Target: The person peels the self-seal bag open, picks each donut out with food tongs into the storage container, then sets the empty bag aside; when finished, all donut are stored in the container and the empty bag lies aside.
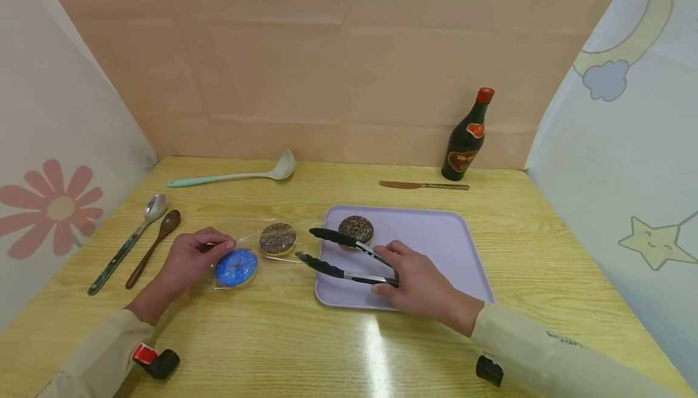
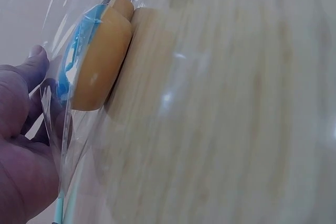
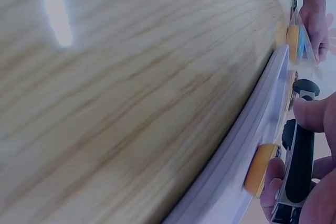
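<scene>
A clear plastic bag (image 1: 260,283) lies on the table with a blue-iced doughnut (image 1: 236,267) and a chocolate-iced doughnut (image 1: 277,239) in it. My left hand (image 1: 188,258) pinches the bag's film beside the blue doughnut; the left wrist view also has that doughnut's tan side (image 2: 102,59). With my right hand (image 1: 417,280) I grip black-and-silver tongs (image 1: 329,266), their arms spread and nothing between the tips. The tongs reach over the left edge of a lilac tray (image 1: 425,234) toward the bag. Another chocolate doughnut (image 1: 355,226) sits on the tray, partly behind the upper tong arm.
A white ladle with a mint handle (image 1: 234,176) lies at the back left. Left of my left hand are a metal spoon (image 1: 128,243) and a brown wooden spoon (image 1: 155,246). A knife (image 1: 422,185) lies behind the tray, near a dark red-capped bottle (image 1: 466,140).
</scene>
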### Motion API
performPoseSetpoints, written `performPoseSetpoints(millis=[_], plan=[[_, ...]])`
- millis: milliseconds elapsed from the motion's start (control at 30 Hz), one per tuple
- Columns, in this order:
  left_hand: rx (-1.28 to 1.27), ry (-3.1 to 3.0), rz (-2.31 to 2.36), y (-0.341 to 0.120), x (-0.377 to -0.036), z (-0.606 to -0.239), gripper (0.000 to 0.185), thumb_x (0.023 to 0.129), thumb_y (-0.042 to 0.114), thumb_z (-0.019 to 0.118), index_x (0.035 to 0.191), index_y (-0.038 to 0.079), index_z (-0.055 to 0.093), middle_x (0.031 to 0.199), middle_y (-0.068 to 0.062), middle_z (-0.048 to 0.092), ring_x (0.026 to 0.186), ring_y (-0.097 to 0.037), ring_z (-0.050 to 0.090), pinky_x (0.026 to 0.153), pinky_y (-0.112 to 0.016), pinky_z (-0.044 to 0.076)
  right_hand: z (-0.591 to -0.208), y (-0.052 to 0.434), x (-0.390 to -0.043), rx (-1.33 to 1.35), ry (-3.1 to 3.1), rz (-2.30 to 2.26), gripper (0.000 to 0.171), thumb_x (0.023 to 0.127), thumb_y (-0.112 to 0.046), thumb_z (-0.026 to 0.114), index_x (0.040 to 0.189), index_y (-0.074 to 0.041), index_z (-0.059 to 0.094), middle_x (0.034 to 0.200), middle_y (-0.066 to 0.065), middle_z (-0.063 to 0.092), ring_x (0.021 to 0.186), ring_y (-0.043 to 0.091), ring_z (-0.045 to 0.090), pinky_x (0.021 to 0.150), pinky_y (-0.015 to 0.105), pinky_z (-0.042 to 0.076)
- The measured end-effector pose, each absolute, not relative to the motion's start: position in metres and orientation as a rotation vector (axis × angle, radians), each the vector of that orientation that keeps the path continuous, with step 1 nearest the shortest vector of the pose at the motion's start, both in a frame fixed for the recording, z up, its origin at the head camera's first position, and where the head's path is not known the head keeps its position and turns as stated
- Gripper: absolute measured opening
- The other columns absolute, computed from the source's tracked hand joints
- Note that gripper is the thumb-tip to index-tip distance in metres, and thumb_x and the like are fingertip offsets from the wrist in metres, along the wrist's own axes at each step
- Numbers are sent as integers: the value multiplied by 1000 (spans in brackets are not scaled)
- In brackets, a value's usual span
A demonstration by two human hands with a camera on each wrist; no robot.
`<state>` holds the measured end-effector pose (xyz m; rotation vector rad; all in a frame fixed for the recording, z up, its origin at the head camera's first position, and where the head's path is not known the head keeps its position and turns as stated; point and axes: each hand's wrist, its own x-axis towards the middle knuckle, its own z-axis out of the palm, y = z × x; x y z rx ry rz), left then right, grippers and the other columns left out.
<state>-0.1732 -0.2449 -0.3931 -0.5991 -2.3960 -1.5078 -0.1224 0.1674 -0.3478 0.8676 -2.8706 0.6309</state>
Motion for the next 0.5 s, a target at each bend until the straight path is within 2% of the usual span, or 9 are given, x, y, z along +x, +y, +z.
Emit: performPoseSetpoints(millis=[200, 500], plan=[[-610, -2392, -1526, -244, -173, -392, 10, 88, -5, 64, 92, -4, 72, 84, -7, 66, 76, -11, 60, 65, -18, 48, -348, 151, -126, 823, -2929, 616, 65, 81, -29, 74, 134, 1, 51, 111, 4, 54, 79, 12, 51, 70, 34, 45], [-599, -2406, -1508, -243, -174, -392, 9, 87, -4, 64, 92, -5, 72, 85, -8, 67, 78, -9, 60, 67, -17, 48, -349, 134, -131, 789, -3010, 590, 70, 82, -36, 73, 136, 0, 48, 116, 10, 53, 90, 21, 57, 77, 39, 47]])
